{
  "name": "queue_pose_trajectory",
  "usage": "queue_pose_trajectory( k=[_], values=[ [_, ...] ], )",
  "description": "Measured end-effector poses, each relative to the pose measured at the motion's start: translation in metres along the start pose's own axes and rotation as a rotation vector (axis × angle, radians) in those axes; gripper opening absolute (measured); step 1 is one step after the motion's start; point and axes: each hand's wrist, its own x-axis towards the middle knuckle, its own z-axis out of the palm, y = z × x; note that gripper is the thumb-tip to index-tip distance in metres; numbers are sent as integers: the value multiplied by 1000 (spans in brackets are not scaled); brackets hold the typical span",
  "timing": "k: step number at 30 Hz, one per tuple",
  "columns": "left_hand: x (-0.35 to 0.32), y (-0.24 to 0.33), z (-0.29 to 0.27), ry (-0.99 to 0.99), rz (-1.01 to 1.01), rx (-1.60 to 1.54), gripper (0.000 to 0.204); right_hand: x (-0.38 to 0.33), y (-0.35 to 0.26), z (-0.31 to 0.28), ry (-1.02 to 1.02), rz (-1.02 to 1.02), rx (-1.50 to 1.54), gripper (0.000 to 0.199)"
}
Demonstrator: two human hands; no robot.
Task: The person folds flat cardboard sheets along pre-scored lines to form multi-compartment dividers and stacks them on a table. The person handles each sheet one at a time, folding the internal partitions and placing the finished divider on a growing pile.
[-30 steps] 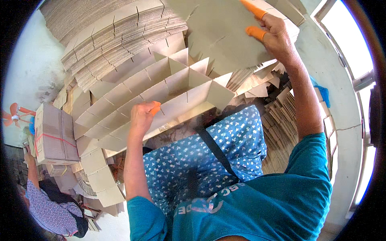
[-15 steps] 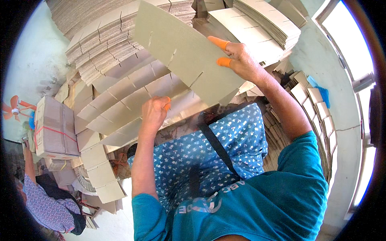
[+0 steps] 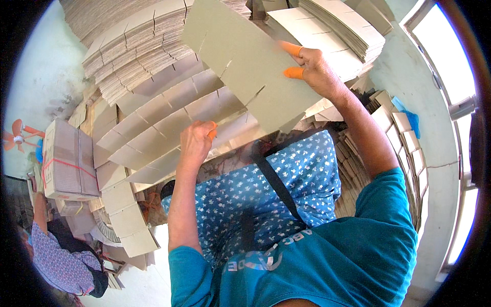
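Note:
A grey cardboard strip (image 3: 240, 61) with several short slots is held up at a slant, its far end near the tall stacks. Pinching its right edge is my right hand (image 3: 317, 71), with orange covers on the thumb and a finger. My left hand (image 3: 197, 142) is closed at the nearest of several slotted cardboard dividers (image 3: 158, 168) standing on edge in rows. An orange cover shows on its thumb side; the other fingertips are hidden. The raised strip's lower corner is above the right end of these rows.
Tall stacks of slotted cardboard (image 3: 138, 38) rise at the far left, with more stacked sheets (image 3: 332, 38) at the far right. Bundled pieces (image 3: 404, 138) line the right wall. A strapped carton (image 3: 69, 161) and an orange fan (image 3: 18, 137) are left, near another person (image 3: 64, 261).
My right hand and the raised cardboard strip have shifted slightly to the right. My left hand stays nearly in place at the upright dividers.

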Motion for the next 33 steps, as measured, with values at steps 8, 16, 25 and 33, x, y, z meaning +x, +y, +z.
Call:
queue_pose_trajectory(
  k=[8,16,25,33],
  values=[
    [2,-3,3,33,12,-46,12,-6,8,11,-78,-95,-133,55],
    [2,-9,7,56,39,-60,10,-5,2,14,-45,-63,21,56],
    [4,-7,2,2,28,-45,13,7,16,52,-318,-133,-3,51],
    [8,-11,5,-13,20,15,14,13,10,75,-392,-258,-202,64]
  ],
)
